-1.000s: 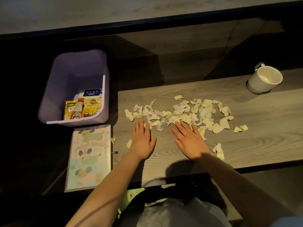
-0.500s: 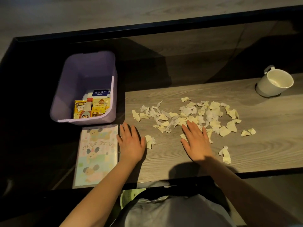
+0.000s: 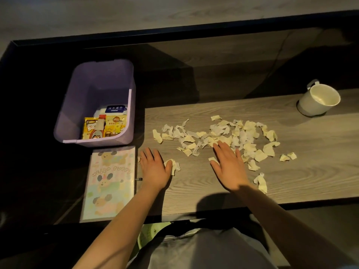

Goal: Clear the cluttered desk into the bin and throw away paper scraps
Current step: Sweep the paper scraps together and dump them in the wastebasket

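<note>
Behind your left hand [image 3: 154,170] and right hand [image 3: 229,167], your forearms [image 3: 120,230] are bare, with a creased pale grey fabric garment [image 3: 204,249] below them.

The notebook cover [image 3: 110,183] reads "HELLO PUPPY"; a blue label [image 3: 115,108] in the bin [image 3: 97,78] bears Chinese characters

Both bare forearms rise from the bottom edge toward the frame's centre. The left hand [image 3: 154,169] lies flat, palm down, fingers straight and close together, left of centre. The right hand [image 3: 229,167] lies flat too, fingers slightly spread, just right of centre.
</note>
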{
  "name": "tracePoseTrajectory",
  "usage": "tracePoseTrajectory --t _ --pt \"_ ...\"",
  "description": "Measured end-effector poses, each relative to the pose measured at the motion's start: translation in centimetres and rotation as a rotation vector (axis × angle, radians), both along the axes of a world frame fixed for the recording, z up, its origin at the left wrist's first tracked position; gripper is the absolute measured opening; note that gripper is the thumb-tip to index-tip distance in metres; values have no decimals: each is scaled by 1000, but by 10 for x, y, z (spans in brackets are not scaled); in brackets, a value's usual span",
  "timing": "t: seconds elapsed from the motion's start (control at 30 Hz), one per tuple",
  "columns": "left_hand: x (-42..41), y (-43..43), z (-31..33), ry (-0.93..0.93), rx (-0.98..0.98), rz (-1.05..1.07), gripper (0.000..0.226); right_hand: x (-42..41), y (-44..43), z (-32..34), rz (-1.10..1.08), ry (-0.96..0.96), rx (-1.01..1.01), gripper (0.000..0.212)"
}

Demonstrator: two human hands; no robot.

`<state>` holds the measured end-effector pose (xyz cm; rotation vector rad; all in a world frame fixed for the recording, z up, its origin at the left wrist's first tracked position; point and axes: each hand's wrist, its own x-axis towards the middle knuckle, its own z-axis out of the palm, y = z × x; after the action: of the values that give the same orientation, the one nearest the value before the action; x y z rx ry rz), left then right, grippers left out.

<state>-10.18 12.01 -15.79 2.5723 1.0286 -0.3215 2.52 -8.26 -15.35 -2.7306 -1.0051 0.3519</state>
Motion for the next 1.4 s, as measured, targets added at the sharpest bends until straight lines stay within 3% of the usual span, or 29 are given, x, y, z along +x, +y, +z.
tracePoseTrajectory --t 0.3,0.47,0.57,0.7,0.93,1.13,1.4 --pt "54 -25 10 -137 -191 -268 67 8 -31 7 -176 -10 47 55" --pt "51 -40 7 -259 -12 -375 53 2 -68 0 -497 -32 67 66" --pt "50 -45 4 -226 28 -408 53 -4 -77 -13 -600 60 -1 72" --pt "51 -48 2 -154 37 -433 57 -1 -66 -25 -550 116 -65 73" --pt "53 -69 4 -172 45 -463 71 15 -48 -15 -400 85 94 63" --pt "76 -102 13 -153 -4 -407 53 61 -101 -5 -464 -17 163 57" --pt "99 -153 19 -45 -1 -276 58 107 -156 -12 -496 135 153 73"
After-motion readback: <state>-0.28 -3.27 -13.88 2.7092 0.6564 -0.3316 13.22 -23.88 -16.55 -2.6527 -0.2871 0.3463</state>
